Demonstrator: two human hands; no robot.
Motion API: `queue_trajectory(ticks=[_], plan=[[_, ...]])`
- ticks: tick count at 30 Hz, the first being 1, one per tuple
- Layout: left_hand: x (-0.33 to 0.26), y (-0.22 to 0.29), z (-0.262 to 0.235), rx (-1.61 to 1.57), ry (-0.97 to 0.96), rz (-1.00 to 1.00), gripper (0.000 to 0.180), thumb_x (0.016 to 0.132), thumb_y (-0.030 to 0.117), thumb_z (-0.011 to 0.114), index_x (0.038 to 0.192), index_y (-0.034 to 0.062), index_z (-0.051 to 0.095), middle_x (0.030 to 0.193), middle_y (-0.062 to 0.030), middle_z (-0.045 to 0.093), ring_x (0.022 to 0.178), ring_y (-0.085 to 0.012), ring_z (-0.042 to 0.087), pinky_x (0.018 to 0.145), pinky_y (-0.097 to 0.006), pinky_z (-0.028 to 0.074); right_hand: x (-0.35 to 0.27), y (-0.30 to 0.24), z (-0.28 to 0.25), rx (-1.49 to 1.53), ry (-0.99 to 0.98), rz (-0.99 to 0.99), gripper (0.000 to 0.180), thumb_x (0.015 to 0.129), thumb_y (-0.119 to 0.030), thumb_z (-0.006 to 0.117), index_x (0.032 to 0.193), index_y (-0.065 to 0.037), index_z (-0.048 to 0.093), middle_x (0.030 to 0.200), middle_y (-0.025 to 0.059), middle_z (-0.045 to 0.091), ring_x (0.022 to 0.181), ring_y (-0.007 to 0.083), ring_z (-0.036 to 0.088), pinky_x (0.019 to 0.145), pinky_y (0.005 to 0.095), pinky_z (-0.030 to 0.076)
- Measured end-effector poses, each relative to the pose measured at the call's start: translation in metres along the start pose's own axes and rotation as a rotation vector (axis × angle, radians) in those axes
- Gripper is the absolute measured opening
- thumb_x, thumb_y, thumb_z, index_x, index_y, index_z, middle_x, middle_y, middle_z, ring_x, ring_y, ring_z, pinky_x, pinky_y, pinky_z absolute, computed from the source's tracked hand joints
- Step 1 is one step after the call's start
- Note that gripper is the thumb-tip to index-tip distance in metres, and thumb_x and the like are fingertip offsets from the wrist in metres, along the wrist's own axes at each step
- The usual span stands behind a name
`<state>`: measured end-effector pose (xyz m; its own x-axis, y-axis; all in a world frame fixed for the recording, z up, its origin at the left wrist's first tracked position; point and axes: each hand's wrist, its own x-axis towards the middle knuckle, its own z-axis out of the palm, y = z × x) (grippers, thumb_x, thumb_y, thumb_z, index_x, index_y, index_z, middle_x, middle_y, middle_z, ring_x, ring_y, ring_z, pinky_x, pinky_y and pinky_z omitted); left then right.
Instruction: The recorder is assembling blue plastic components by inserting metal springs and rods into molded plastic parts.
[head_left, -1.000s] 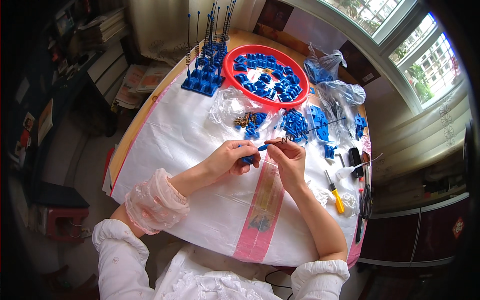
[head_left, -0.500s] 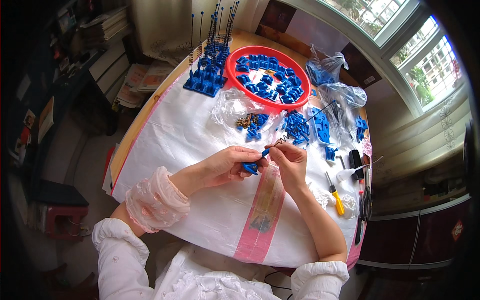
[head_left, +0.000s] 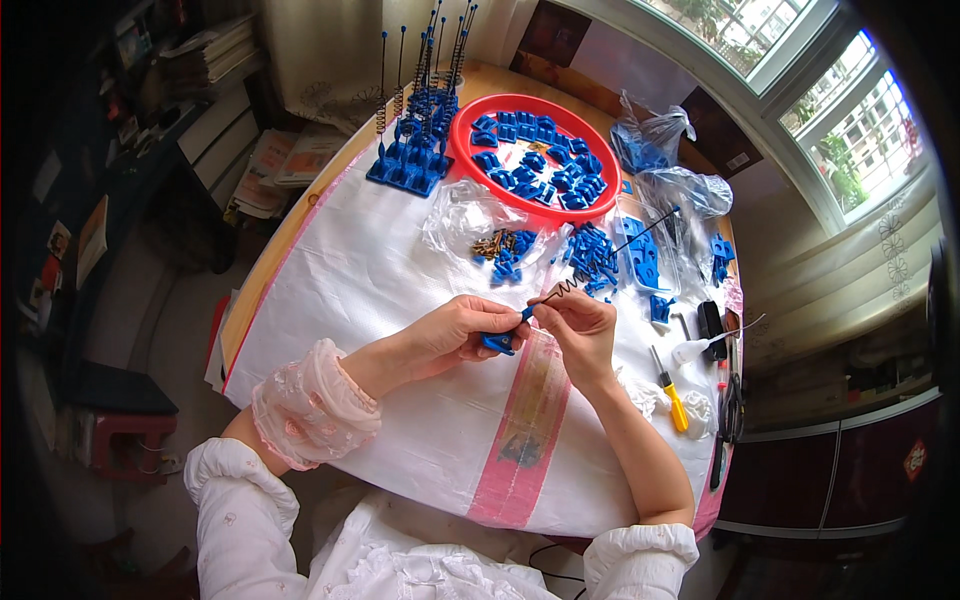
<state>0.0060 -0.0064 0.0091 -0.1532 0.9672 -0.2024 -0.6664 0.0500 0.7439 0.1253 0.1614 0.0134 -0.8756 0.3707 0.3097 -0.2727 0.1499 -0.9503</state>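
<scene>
Gripping a blue plastic piece (head_left: 497, 343), the left hand (head_left: 472, 328) sits beside the right hand (head_left: 582, 332), pinched on a black coiled wire (head_left: 567, 288), short of a round red plastic tray (head_left: 461, 140) of small blue pieces (head_left: 583, 187) and a clear box (head_left: 674, 265) of blue parts (head_left: 643, 255).

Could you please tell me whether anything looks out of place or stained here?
Little stands out. The pink stripe on the white table cover has a dark patch, perhaps a stain or worn print, and one blue piece lies apart, outside the clear tray.
</scene>
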Motion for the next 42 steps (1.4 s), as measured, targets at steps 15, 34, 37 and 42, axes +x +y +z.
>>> queue_trajectory(ticks=[15, 34, 37, 42], plan=[[0.0, -0.002, 0.003, 0.076, 0.066, 0.032, 0.021, 0.096, 0.025, 0.062, 0.095, 0.0059, 0.069, 0.086, -0.0005, 0.065, 0.068, -0.0005, 0.051, 0.054, -0.014, 0.036, -0.001, 0.001, -0.001, 0.014, 0.015, 0.051, 0.004, 0.083, 0.004, 0.071, 0.087, 0.005, 0.073, 0.086, 0.0101, 0.072, 0.076, 0.0103, 0.064, 0.068, 0.0243, 0.05], [-0.001, -0.001, 0.006, 0.119, 0.059, 0.073, 0.022, 0.097, 0.025, 0.06, 0.097, 0.0062, 0.07, 0.085, 0.0006, 0.065, 0.067, -0.0004, 0.049, 0.054, -0.015, 0.035, 0.001, -0.006, 0.0, 0.0, 0.032, 0.065, 0.007, 0.085, 0.001, 0.071, 0.091, 0.004, 0.074, 0.083, 0.0067, 0.071, 0.074, 0.008, 0.062, 0.066, 0.023, 0.049], [-0.001, -0.004, 0.007, 0.127, 0.066, 0.094, 0.023, 0.098, 0.026, 0.059, 0.097, 0.0061, 0.07, 0.084, 0.0008, 0.064, 0.065, -0.0003, 0.048, 0.053, -0.015, 0.034, -0.001, -0.006, 0.003, -0.004, 0.062, 0.064, 0.007, 0.085, 0.001, 0.071, 0.091, 0.004, 0.074, 0.082, 0.006, 0.07, 0.074, 0.0079, 0.062, 0.066, 0.0224, 0.048], [0.0, -0.006, 0.008, 0.152, 0.094, 0.116, 0.023, 0.098, 0.027, 0.059, 0.097, 0.0062, 0.07, 0.083, 0.0013, 0.064, 0.063, -0.0001, 0.047, 0.052, -0.015, 0.033, -0.003, -0.003, 0.005, -0.004, 0.085, 0.069, 0.007, 0.086, 0.002, 0.07, 0.092, 0.005, 0.073, 0.082, 0.0052, 0.07, 0.074, 0.0077, 0.062, 0.066, 0.0211, 0.049]])
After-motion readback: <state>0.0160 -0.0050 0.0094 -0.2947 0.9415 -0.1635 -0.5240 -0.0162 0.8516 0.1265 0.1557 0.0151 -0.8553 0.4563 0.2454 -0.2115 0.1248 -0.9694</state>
